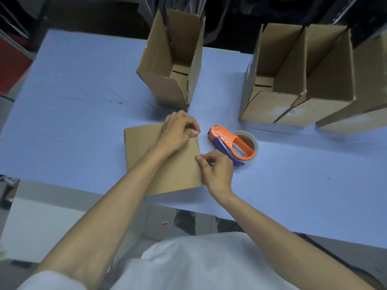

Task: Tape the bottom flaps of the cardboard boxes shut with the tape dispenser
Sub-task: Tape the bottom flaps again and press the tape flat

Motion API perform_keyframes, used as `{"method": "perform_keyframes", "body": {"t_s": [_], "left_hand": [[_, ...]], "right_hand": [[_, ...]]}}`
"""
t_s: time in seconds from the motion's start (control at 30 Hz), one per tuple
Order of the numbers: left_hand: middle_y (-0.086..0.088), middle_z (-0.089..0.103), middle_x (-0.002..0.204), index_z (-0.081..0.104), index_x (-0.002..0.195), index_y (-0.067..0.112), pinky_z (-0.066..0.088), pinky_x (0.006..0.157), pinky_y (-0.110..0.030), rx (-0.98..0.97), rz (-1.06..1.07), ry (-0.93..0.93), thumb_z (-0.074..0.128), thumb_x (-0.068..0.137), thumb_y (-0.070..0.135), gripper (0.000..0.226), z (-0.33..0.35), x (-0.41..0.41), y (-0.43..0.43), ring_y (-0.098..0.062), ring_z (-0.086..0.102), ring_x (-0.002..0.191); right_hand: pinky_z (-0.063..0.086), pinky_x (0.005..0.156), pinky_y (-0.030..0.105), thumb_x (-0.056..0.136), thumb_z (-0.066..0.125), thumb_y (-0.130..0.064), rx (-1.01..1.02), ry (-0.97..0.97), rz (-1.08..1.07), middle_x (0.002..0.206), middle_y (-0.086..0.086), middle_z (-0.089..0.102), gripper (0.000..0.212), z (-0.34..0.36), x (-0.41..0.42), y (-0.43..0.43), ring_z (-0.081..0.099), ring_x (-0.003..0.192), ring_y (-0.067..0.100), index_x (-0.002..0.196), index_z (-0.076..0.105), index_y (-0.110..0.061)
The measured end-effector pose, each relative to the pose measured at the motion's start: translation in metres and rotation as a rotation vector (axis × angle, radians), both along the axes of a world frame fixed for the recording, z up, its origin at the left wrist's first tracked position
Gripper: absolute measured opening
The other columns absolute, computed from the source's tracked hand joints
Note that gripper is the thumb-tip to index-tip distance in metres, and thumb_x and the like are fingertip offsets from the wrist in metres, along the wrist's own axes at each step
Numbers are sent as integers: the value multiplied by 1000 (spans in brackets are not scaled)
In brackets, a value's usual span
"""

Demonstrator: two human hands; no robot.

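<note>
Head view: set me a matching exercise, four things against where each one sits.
1 tape dispenser
2 near box
3 lone open box
4 row of open boxes

A far right of the table
B gripped at its right edge by left hand and right hand
C far middle, standing alone
D lying untouched, right of the hands

Pairs: 1-D, 2-B, 3-C, 4-A.

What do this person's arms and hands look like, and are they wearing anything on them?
Both the left hand and the right hand are bare: no gloves, rings or watch show. The forearms are uncovered too. A white sleeve shows at the left upper arm, part of a white top.
</note>
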State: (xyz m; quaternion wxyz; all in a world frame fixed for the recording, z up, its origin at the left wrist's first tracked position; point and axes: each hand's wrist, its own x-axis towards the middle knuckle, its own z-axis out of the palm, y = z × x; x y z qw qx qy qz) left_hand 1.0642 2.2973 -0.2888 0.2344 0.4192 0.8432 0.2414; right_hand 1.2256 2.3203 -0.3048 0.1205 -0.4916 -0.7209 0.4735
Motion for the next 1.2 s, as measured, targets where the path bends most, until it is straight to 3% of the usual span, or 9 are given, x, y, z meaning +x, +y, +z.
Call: {"method": "perform_keyframes", "body": {"t_s": [0.17, 0.23, 0.3, 0.43, 0.57, 0.7, 0.9, 1.03, 1.2], "left_hand": [[-11, 43, 128, 54, 129, 12, 26, 103, -25, 64, 276, 149, 71, 81, 25, 52, 6, 41, -11, -30, 35, 123], [-16, 30, 144, 34, 144, 11, 19, 110, -35, -104, 287, 179, 70, 78, 41, 80, 2, 66, -20, -35, 24, 134], [-12, 5, 160, 9, 153, 15, 3, 117, -40, -247, 228, 197, 67, 77, 45, 101, -7, 82, -33, -30, 3, 146], [-4, -11, 162, -6, 154, 21, -12, 116, -38, -247, 164, 190, 65, 77, 39, 106, -18, 79, -56, -23, -14, 148], [1, -12, 162, -4, 154, 26, -11, 117, -37, -258, 97, 182, 65, 75, 36, 105, -15, 63, -74, -20, -15, 148], [3, -8, 162, 2, 154, 27, -7, 118, -35, -235, 67, 134, 68, 74, 33, 104, -6, 53, -76, -18, -12, 149], [3, 0, 162, 11, 154, 21, 1, 119, -27, -196, -26, 22, 69, 77, 20, 96, 11, 57, -78, -16, -6, 149], [2, 36, 152, 37, 146, 16, 23, 116, -29, 253, 283, -338, 63, 89, 15, 63, 46, 60, -65, -12, 28, 141], [14, 68, 104, 71, 103, 20, 49, 93, -27, 381, 71, -427, 58, 90, 12, 20, 91, 60, -59, -5, 63, 103]], "right_hand": [[37, 63, 32, 85, 62, -11, -2, 78, 107, 61, -6, 55, 28, 5, 3, 21, 48, 62, 9, 60, 60, -23], [33, 70, 26, 85, 59, -10, 169, 7, 69, 82, 5, 58, 6, 0, 14, 36, 48, 78, 15, 81, 63, -12], [37, 82, 27, 84, 63, -17, 263, -218, 53, 113, 14, 52, 34, -8, 20, 50, 47, 106, 26, 112, 53, -1], [36, 96, 38, 85, 62, -29, 376, -554, 256, 126, 19, 50, 56, -34, 16, 61, 47, 115, 34, 127, 40, 2], [33, 97, 41, 92, 53, -18, 402, -627, 317, 130, 21, 50, 49, -46, 12, 63, 49, 118, 36, 133, 37, 3], [39, 100, 43, 95, 44, -15, 285, -307, 242, 128, 16, 54, 39, -25, 30, 63, 50, 117, 33, 131, 47, -4], [47, 62, 43, 80, 67, -4, 635, -39, 400, 95, 17, 58, 22, 27, 60, 61, 53, 82, 36, 97, 55, 3], [36, 55, 33, 77, 75, -6, 753, 5, 438, 77, 14, 57, 23, 49, 72, 57, 49, 66, 32, 82, 53, 0], [42, 57, 37, 77, 76, -8, 697, 43, 509, 81, 12, 60, 24, 59, 78, 56, 49, 69, 31, 84, 54, -1]]}}
